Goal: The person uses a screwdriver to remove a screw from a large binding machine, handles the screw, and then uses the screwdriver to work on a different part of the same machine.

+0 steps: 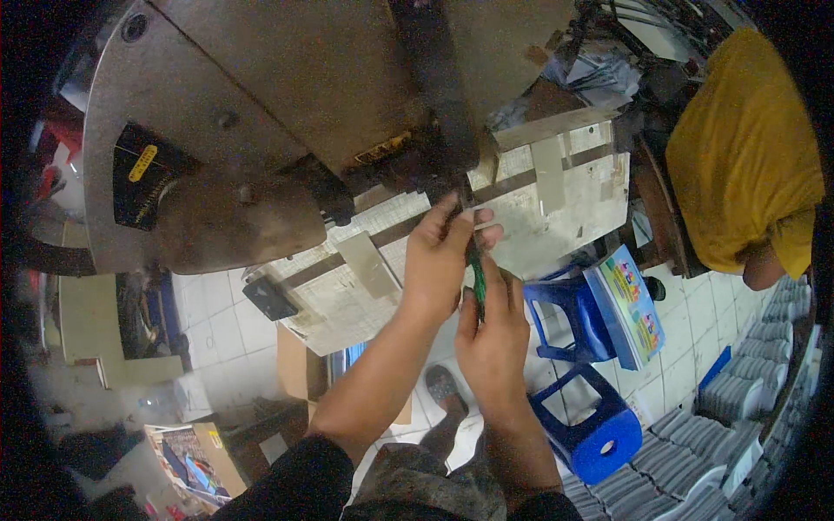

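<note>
In front of the machine's edge, my right hand (493, 347) is closed round the green handle (477, 285) of a slim tool that points up and away from me. Farther up, the fingers of my left hand (439, 256) are curled round the tool's narrow dark upper part. Its far end runs into shadow beneath the dark arm (439, 95) of a large metal machine, so I cannot tell what it touches. Both hands are over the pale, worn worktable (556, 204), which has a dark strip along it.
A broad metal plate (287, 78) of the machine spans the upper left. At right are blue plastic stools (599, 434), one bearing stacked booklets (630, 308), and many grey paper stacks (695, 443). A person in a yellow garment (747, 148) is at far right. Cardboard box (295, 360) stands below the table.
</note>
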The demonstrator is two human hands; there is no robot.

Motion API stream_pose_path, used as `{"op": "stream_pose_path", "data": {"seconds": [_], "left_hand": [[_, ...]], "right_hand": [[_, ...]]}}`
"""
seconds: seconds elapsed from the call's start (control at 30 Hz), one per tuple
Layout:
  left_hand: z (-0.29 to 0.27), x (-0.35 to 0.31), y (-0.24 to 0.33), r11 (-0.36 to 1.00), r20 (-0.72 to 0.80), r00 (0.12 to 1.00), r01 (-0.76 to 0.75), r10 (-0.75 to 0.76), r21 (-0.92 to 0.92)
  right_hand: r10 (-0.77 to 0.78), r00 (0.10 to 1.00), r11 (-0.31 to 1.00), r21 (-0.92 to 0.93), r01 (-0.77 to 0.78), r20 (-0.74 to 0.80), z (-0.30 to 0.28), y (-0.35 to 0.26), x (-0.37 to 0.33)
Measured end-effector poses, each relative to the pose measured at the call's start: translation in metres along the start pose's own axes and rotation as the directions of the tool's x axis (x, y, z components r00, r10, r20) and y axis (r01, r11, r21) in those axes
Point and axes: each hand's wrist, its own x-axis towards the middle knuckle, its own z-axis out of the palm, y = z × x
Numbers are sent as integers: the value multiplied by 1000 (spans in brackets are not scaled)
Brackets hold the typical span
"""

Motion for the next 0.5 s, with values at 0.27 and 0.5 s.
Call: {"op": "stream_pose_path", "data": {"seconds": [0.27, 0.5], "left_hand": [[-4, 10, -2, 977, -17, 985, -166, 169, 132], [-10, 17, -2, 990, -12, 993, -116, 117, 74]], "right_hand": [[-67, 997, 996, -52, 65, -29, 4, 5, -1], [3, 999, 1000, 19, -2, -52, 3, -1, 0]]}}
